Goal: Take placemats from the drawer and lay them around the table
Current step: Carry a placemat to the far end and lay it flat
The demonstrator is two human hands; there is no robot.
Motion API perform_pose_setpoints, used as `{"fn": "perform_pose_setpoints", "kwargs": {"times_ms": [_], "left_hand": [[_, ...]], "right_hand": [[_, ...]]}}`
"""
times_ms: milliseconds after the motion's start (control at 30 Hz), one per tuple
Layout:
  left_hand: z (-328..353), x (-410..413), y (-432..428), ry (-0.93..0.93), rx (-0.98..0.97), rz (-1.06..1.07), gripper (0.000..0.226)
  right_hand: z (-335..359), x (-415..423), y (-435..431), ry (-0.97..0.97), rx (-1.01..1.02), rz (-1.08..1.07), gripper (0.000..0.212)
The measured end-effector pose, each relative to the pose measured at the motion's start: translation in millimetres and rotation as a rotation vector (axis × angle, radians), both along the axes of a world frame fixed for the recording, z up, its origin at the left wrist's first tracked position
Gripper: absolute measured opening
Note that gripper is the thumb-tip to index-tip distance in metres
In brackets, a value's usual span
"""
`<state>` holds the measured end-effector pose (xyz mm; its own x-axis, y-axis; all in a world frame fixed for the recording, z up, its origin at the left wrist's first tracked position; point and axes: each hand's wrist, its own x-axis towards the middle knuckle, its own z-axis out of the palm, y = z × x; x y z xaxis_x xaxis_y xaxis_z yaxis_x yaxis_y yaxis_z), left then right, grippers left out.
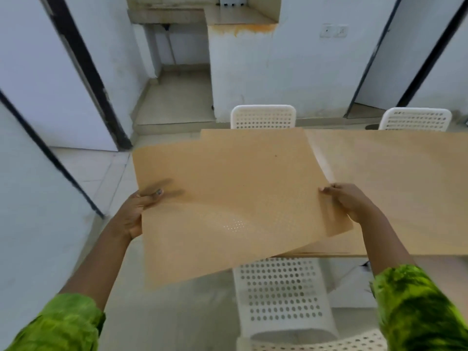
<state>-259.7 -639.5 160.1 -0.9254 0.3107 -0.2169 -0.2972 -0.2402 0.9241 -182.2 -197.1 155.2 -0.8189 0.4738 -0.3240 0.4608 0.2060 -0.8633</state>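
Observation:
I hold a stack of tan placemats [235, 188] flat in front of me, partly over the left end of the light wooden table [395, 173]. My left hand [134, 214] grips the stack's left edge with the thumb on top. At the right edge my right hand [352, 201] pinches the mats, which fan out slightly there. A faint dotted pattern shows on the top mat. The drawer is not in view.
A white perforated plastic chair [283, 295] stands just below me at the table's near side. Two more white chairs [263, 116] [415, 119] stand at the far side. White walls with dark door frames [86, 72] and a tiled floor lie to the left.

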Motion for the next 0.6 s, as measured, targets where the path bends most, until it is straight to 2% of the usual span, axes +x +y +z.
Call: {"fn": "perform_pose_setpoints", "kwargs": {"times_ms": [33,100,167,367,433,600], "left_hand": [[1.6,0.0,-28.5,-0.002,-0.015,0.028,0.03],[4.5,-0.5,-76.1,-0.009,-0.032,0.067,0.016],[4.7,-2.8,-119.4,-0.032,-0.046,0.079,0.027],[3.1,-21.4,-200.1,-0.089,-0.025,0.131,0.035],[-1.1,-36.0,-214.4,-0.084,0.006,0.161,0.03],[-6.3,-98.0,-229.9,-0.047,0.029,0.156,0.038]], "right_hand": [[-0.4,-1.9,-25.7,0.012,-0.054,0.011,0.009],[-2.2,-5.3,-70.7,0.06,-0.178,0.024,0.011],[-8.2,-11.4,-110.3,0.079,-0.23,0.027,0.012],[-21.1,-43.5,-190.4,0.14,-0.374,0.006,0.023],[-25.4,-57.9,-205.5,0.15,-0.396,-0.019,0.025],[-40.5,-113.3,-225.0,0.182,-0.433,-0.118,0.021]]}}
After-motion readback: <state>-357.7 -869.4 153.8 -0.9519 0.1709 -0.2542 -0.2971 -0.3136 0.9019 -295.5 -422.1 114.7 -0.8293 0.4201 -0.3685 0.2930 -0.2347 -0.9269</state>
